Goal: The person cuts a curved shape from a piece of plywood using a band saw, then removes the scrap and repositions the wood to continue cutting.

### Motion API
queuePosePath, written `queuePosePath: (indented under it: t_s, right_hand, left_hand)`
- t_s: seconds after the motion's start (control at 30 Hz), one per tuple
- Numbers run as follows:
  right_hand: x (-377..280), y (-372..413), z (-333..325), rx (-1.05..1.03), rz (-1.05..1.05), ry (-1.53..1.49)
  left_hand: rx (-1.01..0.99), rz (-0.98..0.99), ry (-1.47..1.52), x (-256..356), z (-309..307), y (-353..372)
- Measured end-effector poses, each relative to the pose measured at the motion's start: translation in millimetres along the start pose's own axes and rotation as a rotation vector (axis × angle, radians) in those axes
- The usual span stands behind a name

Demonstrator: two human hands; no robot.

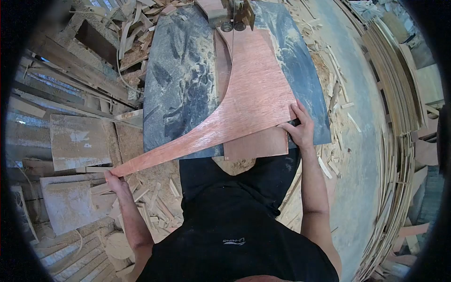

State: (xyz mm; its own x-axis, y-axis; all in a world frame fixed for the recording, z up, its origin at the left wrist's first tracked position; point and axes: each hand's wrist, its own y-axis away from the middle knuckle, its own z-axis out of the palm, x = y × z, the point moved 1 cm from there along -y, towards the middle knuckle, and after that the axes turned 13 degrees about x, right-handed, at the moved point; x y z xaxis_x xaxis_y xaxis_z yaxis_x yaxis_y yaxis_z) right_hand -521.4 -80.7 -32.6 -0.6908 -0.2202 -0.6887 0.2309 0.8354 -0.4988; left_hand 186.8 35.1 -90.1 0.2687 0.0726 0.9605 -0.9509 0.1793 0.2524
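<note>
A large curved reddish plywood piece (pixel 253 89) lies over the dark, sawdust-covered saw table (pixel 174 84). Its narrow tail reaches off the table's near left edge, where my left hand (pixel 116 182) grips the tip. At the piece's right corner, my right hand (pixel 300 124) holds the edge with fingers on top and the thumb along the near side. A thin saw blade (pixel 233 42) runs down from the guide head (pixel 233 23) at the far edge, beside the piece's concave side. Under the piece, a rectangular board (pixel 256 144) sticks out toward me.
Wood offcuts (pixel 162 207) litter the floor at the left and below the table. Tall stacks of thin boards (pixel 394 84) stand along the right. Dusty panels (pixel 80 141) lie at the left. A cable (pixel 120 66) hangs at the upper left.
</note>
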Motion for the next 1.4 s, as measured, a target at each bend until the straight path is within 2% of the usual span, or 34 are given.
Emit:
queuePosePath:
  t_s: [0.23, 0.33, 0.53, 0.73, 0.83, 1.03, 1.13, 1.23, 1.4]
  right_hand:
    - [3.1, -3.5, 1.2, -0.009, 0.015, 0.002]
    - [3.9, -5.1, 1.8, -0.001, 0.006, -0.026]
    - [5.5, -7.3, 2.9, -0.008, 0.037, -0.047]
    - [2.8, -11.3, 0.7, -0.023, 0.043, -0.031]
    - [1.3, -13.3, -0.2, -0.026, 0.048, -0.047]
    - [3.6, -17.3, 0.6, -0.024, 0.051, -0.047]
    - [2.6, -18.0, 0.2, -0.030, 0.064, -0.046]
    - [7.0, -20.6, -0.2, -0.036, 0.064, -0.035]
    - [12.1, -23.0, 1.5, -0.040, 0.061, -0.029]
  left_hand:
    - [-0.064, 0.001, 0.037, -4.8, -6.8, -4.6]
    - [0.023, -0.021, 0.022, -5.5, -4.4, -0.3]
    - [0.053, -0.025, 0.004, 0.9, -1.0, 17.6]
    - [-0.020, -0.017, 0.040, -7.3, -10.6, 7.6]
    - [0.090, -0.019, 0.017, -1.5, -6.4, 26.5]
    - [0.064, 0.019, 0.076, -8.6, -12.5, 23.7]
    - [0.147, -0.006, 0.067, -1.9, -7.7, 39.9]
    - [0.094, -0.003, 0.053, -7.6, -15.9, 30.1]
    - [0.126, -0.014, 0.068, -15.5, -20.5, 17.8]
